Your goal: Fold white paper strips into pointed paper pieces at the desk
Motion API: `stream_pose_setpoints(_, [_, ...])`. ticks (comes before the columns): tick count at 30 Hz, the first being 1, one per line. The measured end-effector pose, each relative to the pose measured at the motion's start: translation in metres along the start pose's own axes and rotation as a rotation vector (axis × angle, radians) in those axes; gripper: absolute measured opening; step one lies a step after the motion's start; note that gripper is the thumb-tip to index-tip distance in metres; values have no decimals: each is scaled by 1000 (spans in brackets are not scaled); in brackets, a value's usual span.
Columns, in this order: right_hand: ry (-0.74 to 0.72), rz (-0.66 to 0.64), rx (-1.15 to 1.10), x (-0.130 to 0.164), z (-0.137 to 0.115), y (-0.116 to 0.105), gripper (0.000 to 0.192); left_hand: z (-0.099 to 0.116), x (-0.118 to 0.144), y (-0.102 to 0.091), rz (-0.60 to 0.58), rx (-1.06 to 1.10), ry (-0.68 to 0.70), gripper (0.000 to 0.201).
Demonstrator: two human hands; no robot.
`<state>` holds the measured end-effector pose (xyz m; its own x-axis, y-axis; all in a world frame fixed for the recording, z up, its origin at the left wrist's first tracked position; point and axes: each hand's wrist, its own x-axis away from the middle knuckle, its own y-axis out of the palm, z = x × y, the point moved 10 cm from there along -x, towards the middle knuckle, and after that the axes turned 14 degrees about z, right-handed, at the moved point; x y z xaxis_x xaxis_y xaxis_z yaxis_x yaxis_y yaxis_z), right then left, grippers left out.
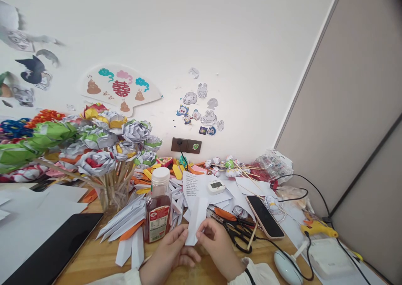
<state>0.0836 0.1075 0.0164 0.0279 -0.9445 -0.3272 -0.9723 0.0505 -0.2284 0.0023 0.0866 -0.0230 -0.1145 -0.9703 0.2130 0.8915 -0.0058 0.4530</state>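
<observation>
2 hands (194, 247) pinching paper strip (197, 218), bottle (158, 205) just left, scissors (240, 234) & phone (265, 216) right.

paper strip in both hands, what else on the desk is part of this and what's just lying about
In hand: paper strip, left hand, right hand, folded strips.
Lying about: bottle, phone, scissors, glue gun, timer.

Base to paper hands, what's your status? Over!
Left hand and right hand both pinching folded white paper strip. Red-labelled drink bottle with white cap close on the left. Black-handled scissors just right. Over.
</observation>
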Motion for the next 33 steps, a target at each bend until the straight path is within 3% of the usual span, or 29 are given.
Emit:
stream_pose_setpoints(14, [-4, 84, 106, -1, 0, -1, 5, -1, 1, 2, -1, -29, -10, 35])
stream_pose_setpoints(23, [-16, 106, 130, 3, 1, 2, 5, -7, -13, -3, -27, -152, 63, 45])
stream_pose_setpoints(33, [63, 120, -6, 4, 15, 3, 14, -3, -9, -4, 5, -160, 51, 38])
